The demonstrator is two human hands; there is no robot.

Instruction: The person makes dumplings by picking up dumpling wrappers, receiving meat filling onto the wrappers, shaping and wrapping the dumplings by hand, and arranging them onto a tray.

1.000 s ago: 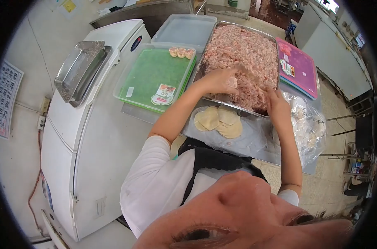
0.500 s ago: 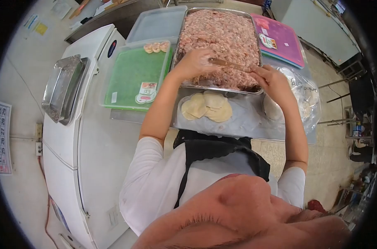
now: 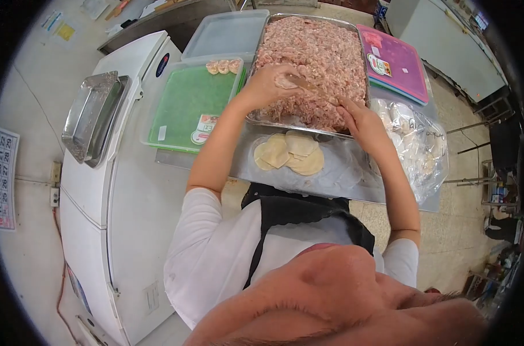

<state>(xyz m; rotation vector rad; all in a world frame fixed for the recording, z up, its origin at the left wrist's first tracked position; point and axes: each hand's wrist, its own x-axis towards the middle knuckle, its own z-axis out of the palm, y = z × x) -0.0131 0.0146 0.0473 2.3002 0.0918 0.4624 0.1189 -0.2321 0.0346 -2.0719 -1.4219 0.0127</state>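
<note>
Over the tray [image 3: 301,128] of meat [image 3: 316,52], your right hand [image 3: 364,122] pinches a stick [image 3: 311,87]; your left hand [image 3: 270,85] curls, grip unclear. Leftward, a green box [image 3: 187,106] holds dumplings [image 3: 224,67].

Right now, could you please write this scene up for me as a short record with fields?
Left hand: cupped at one end of the flat tool; contents unclear
Right hand: gripping the tool's other end
Metal tray: holds minced meat
Near side of tray: pale round wrappers, overlapping
Left of tray: green container, three small pieces in one corner
Right of tray: purple lid, clear plastic bag
</note>
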